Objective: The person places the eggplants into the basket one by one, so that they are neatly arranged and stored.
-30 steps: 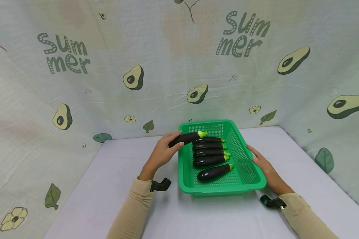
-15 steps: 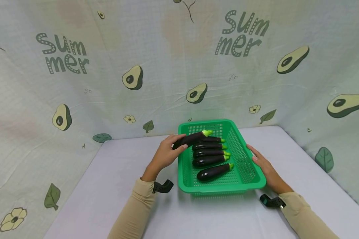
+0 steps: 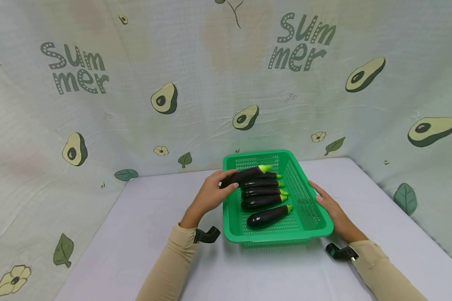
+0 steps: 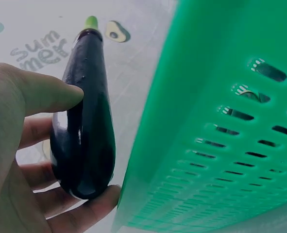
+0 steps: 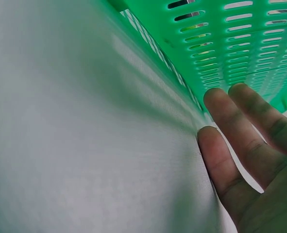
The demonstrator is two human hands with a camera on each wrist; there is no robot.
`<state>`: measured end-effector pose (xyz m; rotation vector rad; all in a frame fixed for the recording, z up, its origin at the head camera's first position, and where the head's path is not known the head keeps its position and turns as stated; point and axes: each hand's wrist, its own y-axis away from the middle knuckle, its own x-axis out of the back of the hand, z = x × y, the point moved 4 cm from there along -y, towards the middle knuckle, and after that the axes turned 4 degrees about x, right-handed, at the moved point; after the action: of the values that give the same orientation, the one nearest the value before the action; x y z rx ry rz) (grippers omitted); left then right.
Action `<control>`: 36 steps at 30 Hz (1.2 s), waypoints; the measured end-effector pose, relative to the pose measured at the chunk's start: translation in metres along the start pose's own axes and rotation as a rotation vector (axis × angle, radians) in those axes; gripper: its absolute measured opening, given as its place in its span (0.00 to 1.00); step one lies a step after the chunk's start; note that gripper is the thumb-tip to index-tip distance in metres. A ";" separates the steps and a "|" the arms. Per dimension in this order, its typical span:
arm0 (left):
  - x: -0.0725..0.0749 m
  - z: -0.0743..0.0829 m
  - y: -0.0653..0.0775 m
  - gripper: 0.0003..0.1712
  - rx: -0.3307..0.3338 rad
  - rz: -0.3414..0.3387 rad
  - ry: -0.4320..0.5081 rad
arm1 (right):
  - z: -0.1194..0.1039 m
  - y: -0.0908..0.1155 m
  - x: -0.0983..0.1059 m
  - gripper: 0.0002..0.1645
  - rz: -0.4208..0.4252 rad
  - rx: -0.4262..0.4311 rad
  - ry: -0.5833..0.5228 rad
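In the head view my left hand (image 3: pixel 208 195) grips an eggplant (image 3: pixel 244 175) by its blunt end, stem pointing right. It is held above the back left of a green plastic basket (image 3: pixel 277 239). The left wrist view has the thumb across the eggplant's dark side and the fingers behind and under it, beside the basket wall (image 4: pixel 158 126). Several more eggplants (image 3: pixel 261 202) lie inside the basket, one apart (image 3: pixel 269 217) at the front. My right hand (image 3: pixel 334 212) touches the basket's right side; its fairly straight fingers (image 5: pixel 240 131) show against the outer wall in the right wrist view.
The basket stands on a white-covered table (image 3: pixel 150 213), its back side near a hanging cloth (image 3: pixel 195 125) printed with avocados and lettering. Both wrists carry a black strapped device (image 3: pixel 207 235). Part of the basket's right interior (image 3: pixel 310 215) holds no eggplants.
My left hand has moved slightly right, carrying the eggplant farther over the basket and the row inside. The right hand stays at the basket's right side. The head view has shifted slightly.
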<state>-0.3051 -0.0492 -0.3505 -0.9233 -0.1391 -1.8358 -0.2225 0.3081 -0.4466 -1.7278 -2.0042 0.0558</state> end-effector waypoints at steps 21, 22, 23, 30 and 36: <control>-0.018 0.022 -0.027 0.25 0.033 -0.319 -0.195 | 0.003 -0.002 0.001 0.32 0.006 -0.001 0.018; -0.019 0.023 -0.028 0.25 0.033 -0.330 -0.212 | 0.003 -0.003 0.001 0.32 0.004 -0.006 0.021; -0.020 0.024 -0.029 0.25 0.034 -0.339 -0.232 | 0.003 -0.003 0.001 0.32 0.004 -0.010 0.022; -0.032 0.035 -0.032 0.24 0.012 -0.424 -0.312 | 0.002 -0.003 0.002 0.32 0.009 -0.020 0.035; -0.042 0.039 -0.031 0.24 0.016 -0.481 -0.341 | 0.003 -0.003 0.001 0.32 0.019 -0.032 0.034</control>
<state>-0.3028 0.0148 -0.3412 -1.2666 -0.6336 -2.0865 -0.2270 0.3093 -0.4477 -1.7563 -1.9741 0.0009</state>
